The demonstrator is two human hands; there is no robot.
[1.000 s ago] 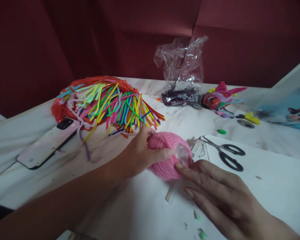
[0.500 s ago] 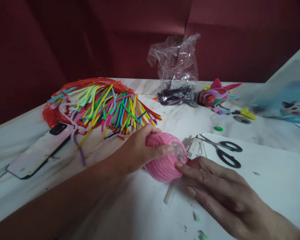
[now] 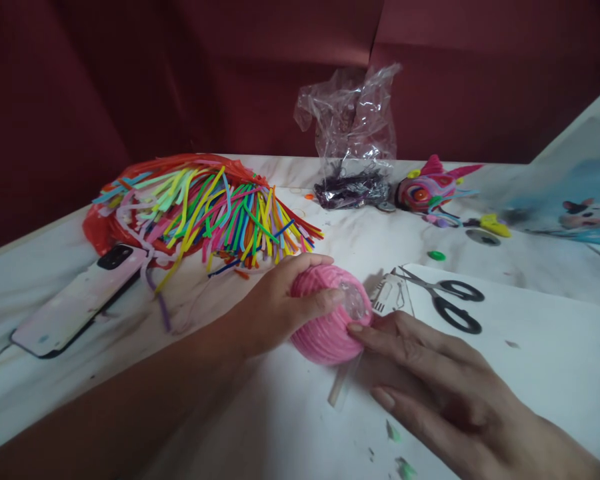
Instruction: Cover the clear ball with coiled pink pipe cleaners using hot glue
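A round ball wrapped in rows of fuzzy pink pipe cleaner sits between my hands just above the table, its clear plastic core showing through an opening on the right. My left hand is closed around its upper left side, thumb lying across the front near the opening. From the right, my right hand grips the edge of that opening, one fingertip pressed on the pink rim. Another finger lies lower, apart from the ball. Beneath the ball a clear strip, perhaps a glue stick, partly shows.
Colourful pipe cleaners spill from a red bag at left, beside a phone. Scissors lie on white paper at right. Behind stand a clear plastic bag and a pink decorated figure. Green scraps lie in front.
The ball has turned very slightly in my hands. My right hand's lower finger is a little farther from the ball. The other things are where they were.
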